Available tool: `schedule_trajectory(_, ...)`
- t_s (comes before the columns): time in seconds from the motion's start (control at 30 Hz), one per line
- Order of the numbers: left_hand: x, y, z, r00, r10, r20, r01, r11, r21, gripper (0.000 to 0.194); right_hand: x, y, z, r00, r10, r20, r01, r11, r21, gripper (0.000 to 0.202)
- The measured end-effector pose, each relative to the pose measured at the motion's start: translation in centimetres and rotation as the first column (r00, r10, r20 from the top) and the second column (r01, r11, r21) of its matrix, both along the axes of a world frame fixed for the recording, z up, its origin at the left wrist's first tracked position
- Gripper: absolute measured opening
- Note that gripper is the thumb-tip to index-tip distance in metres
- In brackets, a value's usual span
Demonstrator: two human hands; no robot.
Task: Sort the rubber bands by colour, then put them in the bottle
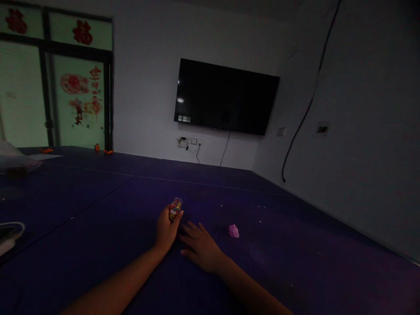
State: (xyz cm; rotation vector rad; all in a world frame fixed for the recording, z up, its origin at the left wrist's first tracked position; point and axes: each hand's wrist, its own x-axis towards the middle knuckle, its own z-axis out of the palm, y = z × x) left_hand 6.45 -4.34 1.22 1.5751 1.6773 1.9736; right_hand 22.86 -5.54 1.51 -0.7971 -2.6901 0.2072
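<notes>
A small clear jar point(176, 206) with bright multicoloured bits inside is gripped in my left hand point(166, 229), tilted, its top pointing away from me. My fingers wrap round its lower part and hide some of it. Just right of it, my right hand point(201, 247) is spread palm down, low over or on the dark blue tabletop point(138, 271); contact is hard to tell in the dim light. Nothing is in that hand. A small pink lump point(233, 231), shaped somewhat like a flower or twisted piece, lies on the surface to the right of my right hand.
Tiny pale specks point(260, 222) are scattered at the right. At the left edge lie a white object with a cable point(13, 234) and a clear plastic bag point(16, 157). Small orange items point(97, 147) stand at the far left. Walls bound the surface behind and to the right.
</notes>
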Motion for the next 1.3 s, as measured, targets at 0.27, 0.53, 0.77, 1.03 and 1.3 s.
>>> schedule_trajectory(0.27, -0.2, 0.1, -0.2, 1.000, -0.013, -0.004, 0.013, 1.000, -0.017, 0.045, -1.2, 3.8, -0.5, 0.998, -0.058, -0.033, 0.056, 0.996, -0.065, 0.043)
schedule_trajectory(0.53, -0.1, -0.1, 0.1, 0.999, -0.031, -0.022, 0.030, 0.999, -0.042, 0.044, -1.2, 3.0, 0.4, 0.990, 0.103, -0.097, -0.098, 0.994, 0.049, 0.036)
schedule_trajectory(0.77, -0.2, 0.0, 0.0, 0.999, -0.041, -0.023, 0.040, 0.998, -0.043, 0.044, -1.1, 3.1, 0.2, 0.981, 0.126, -0.147, -0.113, 0.989, 0.095, 0.023)
schedule_trajectory(1.03, -0.1, -0.3, 0.3, 0.998, -0.047, -0.041, 0.045, 0.998, -0.053, 0.045, -1.5, 3.7, -2.0, 0.702, -0.463, -0.541, 0.419, 0.883, -0.211, 0.048)
schedule_trajectory(1.3, -0.1, -0.1, 0.2, 0.998, -0.049, -0.035, 0.048, 0.998, -0.040, 0.044, -3.5, 4.3, -2.7, 0.758, -0.375, -0.534, 0.245, 0.922, -0.299, 0.052)
